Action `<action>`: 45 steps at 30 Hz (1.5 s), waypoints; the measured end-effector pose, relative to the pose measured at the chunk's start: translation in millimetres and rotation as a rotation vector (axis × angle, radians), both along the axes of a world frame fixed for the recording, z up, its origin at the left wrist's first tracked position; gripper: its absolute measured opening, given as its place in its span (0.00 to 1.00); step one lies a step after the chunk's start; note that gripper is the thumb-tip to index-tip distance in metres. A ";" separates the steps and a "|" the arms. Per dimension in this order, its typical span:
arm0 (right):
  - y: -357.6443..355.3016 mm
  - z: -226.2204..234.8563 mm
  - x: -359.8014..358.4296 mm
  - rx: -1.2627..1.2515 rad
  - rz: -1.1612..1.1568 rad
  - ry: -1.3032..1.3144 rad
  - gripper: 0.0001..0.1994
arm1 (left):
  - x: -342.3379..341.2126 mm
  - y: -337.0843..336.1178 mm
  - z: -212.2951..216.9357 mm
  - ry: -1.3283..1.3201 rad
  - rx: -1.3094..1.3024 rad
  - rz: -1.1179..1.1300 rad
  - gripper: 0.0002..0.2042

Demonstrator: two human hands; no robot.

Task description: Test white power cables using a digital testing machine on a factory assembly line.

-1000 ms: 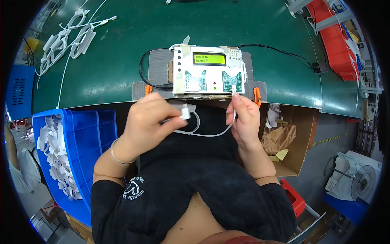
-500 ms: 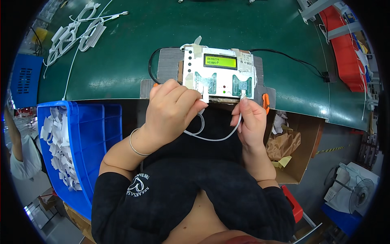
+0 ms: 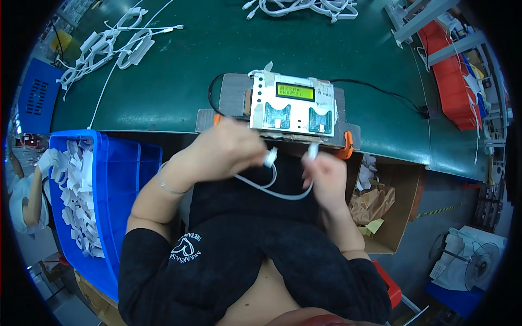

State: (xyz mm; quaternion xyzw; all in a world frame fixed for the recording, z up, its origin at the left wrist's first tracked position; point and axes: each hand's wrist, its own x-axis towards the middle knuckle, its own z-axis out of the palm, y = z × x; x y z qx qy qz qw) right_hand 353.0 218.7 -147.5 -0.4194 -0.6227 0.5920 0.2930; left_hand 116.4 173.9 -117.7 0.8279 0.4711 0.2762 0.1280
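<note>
Nearest me, my left hand (image 3: 228, 152) and right hand (image 3: 326, 171) each pinch one end of a short white cable (image 3: 272, 190), fingers closed on the plugs, the loop sagging between them over my lap. Just beyond, at twelve o'clock, the tester box (image 3: 291, 103) with its green screen sits on the green tabletop (image 3: 163, 87). I judge the plugs are between lap and sockets; next calls for lining each end to its socket. Loose white cables (image 3: 109, 46) lie at ten o'clock.
</note>
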 end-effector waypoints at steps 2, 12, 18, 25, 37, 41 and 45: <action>-5.9 7.8 12.4 0.155 0.221 -0.031 0.15 | -9.6 -12.4 16.2 -0.071 -0.144 -0.152 0.05; 115.3 127.2 50.7 0.396 0.103 1.175 0.10 | -100.3 39.5 20.4 -1.410 -0.294 -0.268 0.38; 170.4 87.9 -30.9 0.257 -0.052 0.826 0.12 | -53.6 121.8 42.2 -1.742 -0.247 -0.106 0.21; 210.5 40.7 -98.8 0.188 0.042 0.389 0.26 | -68.4 167.1 -9.5 -1.784 -0.586 0.260 0.09; 206.1 24.7 -85.5 0.169 0.338 0.379 0.17 | -42.5 164.4 -24.4 -1.592 -0.828 0.432 0.12; 218.6 28.0 -77.9 0.087 0.195 0.512 0.17 | -49.8 166.5 -17.4 -1.463 -0.688 0.322 0.14; 231.8 32.5 -70.7 -0.007 0.194 0.487 0.17 | -73.5 176.2 -17.6 -1.391 -0.284 0.456 0.10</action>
